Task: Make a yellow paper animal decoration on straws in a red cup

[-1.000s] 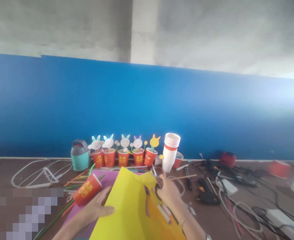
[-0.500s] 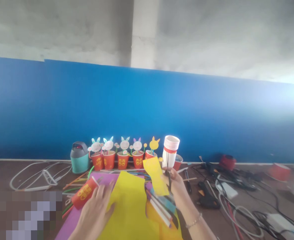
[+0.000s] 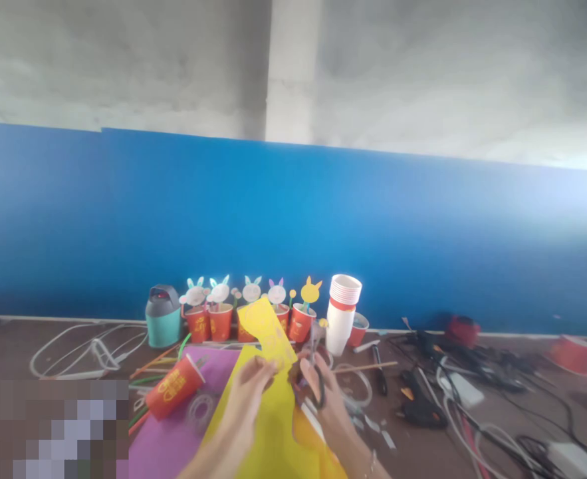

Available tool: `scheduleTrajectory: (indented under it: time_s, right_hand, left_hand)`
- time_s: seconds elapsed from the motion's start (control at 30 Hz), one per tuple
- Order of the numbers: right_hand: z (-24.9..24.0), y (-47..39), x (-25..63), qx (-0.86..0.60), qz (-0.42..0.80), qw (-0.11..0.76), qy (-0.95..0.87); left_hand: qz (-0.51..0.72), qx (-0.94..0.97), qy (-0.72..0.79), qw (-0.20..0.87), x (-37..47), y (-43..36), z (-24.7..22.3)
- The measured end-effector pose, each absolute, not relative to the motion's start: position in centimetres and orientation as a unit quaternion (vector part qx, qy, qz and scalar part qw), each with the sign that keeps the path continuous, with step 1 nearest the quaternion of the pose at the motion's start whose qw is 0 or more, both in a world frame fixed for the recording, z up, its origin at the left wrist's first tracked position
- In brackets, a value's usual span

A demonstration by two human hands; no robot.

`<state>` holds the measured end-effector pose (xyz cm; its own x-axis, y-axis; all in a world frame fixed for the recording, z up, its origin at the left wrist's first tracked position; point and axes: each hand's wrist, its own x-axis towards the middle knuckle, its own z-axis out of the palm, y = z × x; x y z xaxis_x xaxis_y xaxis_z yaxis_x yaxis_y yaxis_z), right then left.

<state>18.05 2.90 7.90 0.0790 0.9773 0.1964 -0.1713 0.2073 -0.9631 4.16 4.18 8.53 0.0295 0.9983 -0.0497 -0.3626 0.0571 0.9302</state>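
My left hand [image 3: 254, 380] pinches the lower edge of a cut yellow paper piece [image 3: 264, 327], which stands up over the large yellow sheet [image 3: 268, 432]. Close by on the right, my right hand [image 3: 322, 389] is closed round the dark handles of a pair of scissors [image 3: 316, 342], blades pointing up. A purple sheet [image 3: 168, 439] lies under the yellow one at the left, with a red paper cup [image 3: 176, 387] on its side and a tape roll [image 3: 201, 410] on top.
Behind stand red cups [image 3: 220, 322] with animal-face figures, a stack of white cups [image 3: 342, 316] and a teal container [image 3: 163, 319]. At the right lie a black glue gun [image 3: 420, 402], cables, a white power strip [image 3: 463, 390] and paper scraps [image 3: 387, 439].
The yellow piece has moved left, from beside my right hand to my left hand, which has come off the sheets and risen. My right hand has shifted left with the scissors.
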Motion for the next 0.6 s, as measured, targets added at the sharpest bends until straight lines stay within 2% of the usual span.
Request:
scheduleTrajectory:
  time_s: [0.13,0.2,0.4,0.6]
  right_hand:
    - [6.3,2.3,17.1,-0.432,0.512,0.489,-0.558]
    - [6.0,2.0,16.8,-0.446,0.515,0.461,-0.569]
    - [6.4,1.9,16.8,-0.47,0.512,0.444,-0.565]
    - [6.0,2.0,16.6,-0.466,0.507,0.479,-0.544]
  left_hand:
    - [0.599,0.331,0.365,0.631,3.5,5.1,7.9]
    - [0.599,0.31,0.362,0.643,3.4,5.4,7.5]
    - [0.562,0.304,0.354,0.682,4.0,5.3,6.9]
    - [0.563,0.308,0.349,0.683,4.3,4.9,6.8]
